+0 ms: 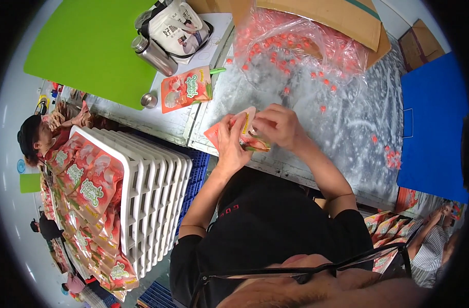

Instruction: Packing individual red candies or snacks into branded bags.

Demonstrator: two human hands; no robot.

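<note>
My left hand (pixel 233 143) is wrapped round a red and green printed pouch (pixel 255 143), held tilted over the front edge of the metal table. Close against the pouch's upper right side, my right hand (pixel 279 124) has its fingers curled and pinched together. What sits between those fingertips is hidden. A second pouch of the same print (pixel 178 93) lies flat on the white tabletop beyond my left hand, with a green strip (pixel 218 71) at its far right corner. Small red wrapped pieces (pixel 323 109) are scattered on the metal table past my right hand.
An opened cardboard box (pixel 329 18) spills clear plastic film (pixel 316 38) and red pieces at the back. Nearby stand a steel bottle (pixel 155 55), its cap (pixel 148 100) and a white bag (pixel 179 31). Stacked white crates (pixel 152 205) hold pouches at left. A blue panel (pixel 434 128) borders the right.
</note>
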